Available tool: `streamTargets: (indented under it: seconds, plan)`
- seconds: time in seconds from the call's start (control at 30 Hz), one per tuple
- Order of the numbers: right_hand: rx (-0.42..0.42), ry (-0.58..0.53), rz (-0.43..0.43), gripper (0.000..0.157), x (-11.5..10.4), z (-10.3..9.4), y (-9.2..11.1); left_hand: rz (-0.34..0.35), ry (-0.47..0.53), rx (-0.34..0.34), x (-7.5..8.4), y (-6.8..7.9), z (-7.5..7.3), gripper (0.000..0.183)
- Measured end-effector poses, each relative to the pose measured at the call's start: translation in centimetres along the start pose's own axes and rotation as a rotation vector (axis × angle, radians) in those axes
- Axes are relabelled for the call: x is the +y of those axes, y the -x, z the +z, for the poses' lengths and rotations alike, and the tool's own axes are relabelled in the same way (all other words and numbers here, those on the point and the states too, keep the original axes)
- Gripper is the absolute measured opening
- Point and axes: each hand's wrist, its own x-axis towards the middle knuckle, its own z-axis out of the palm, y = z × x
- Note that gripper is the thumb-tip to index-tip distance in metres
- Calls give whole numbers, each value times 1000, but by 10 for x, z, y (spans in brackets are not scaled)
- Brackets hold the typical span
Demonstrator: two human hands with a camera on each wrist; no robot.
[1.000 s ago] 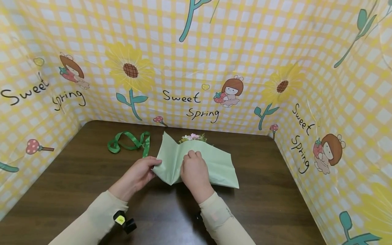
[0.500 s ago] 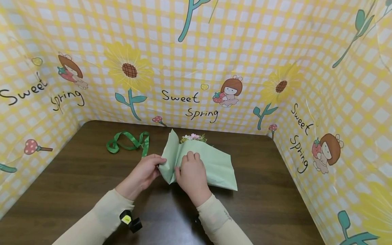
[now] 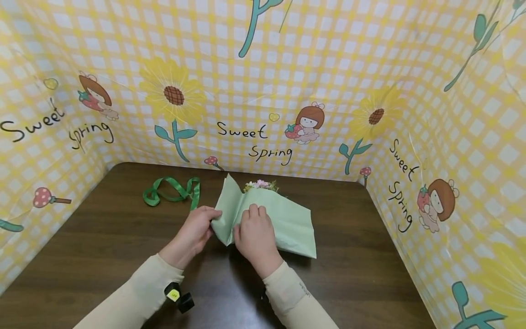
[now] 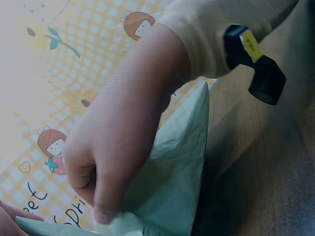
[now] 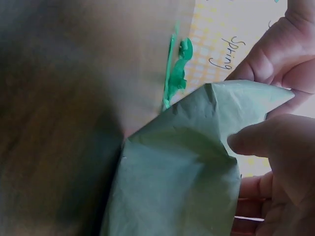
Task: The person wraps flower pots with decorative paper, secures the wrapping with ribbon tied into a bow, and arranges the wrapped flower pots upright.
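Note:
A sheet of pale green wrapping paper (image 3: 293, 219) is wrapped over a bunch of flowers, with pink and white blooms (image 3: 261, 184) showing past its far edge. The left hand (image 3: 192, 233) pinches the paper's left flap between thumb and fingers. The right hand (image 3: 256, 235) pinches the paper beside the upright crease. In the right wrist view, the right thumb (image 5: 251, 140) lies on the near side of the paper and the fingers are behind it. The right hand (image 4: 115, 132) fills much of the left wrist view. The stems are hidden under the paper.
A loose, curled green ribbon (image 3: 170, 188) lies on the dark brown wooden table (image 3: 102, 256), left of the paper. Yellow checked cloth (image 3: 246, 87) with printed flowers and words encloses the back and sides.
The left hand has moved right, bringing the left flap inward so it stands more upright along the crease. The right hand has shifted slightly left, still gripping the paper.

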Motion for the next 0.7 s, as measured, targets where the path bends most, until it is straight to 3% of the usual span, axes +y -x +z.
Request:
streamTargets:
  seconds: [0.2,0.47,0.7]
  plan:
    - [1,-75,3,20,8,-2,-4,41,-147,90,0,1,13,10]
    - [28,-172,25,11,18,-6,-7,127,-269,134,-6,0,31,16]
    - [7,-226,44,24,30,-7,-10,187,-313,181,-8,1,43,13]
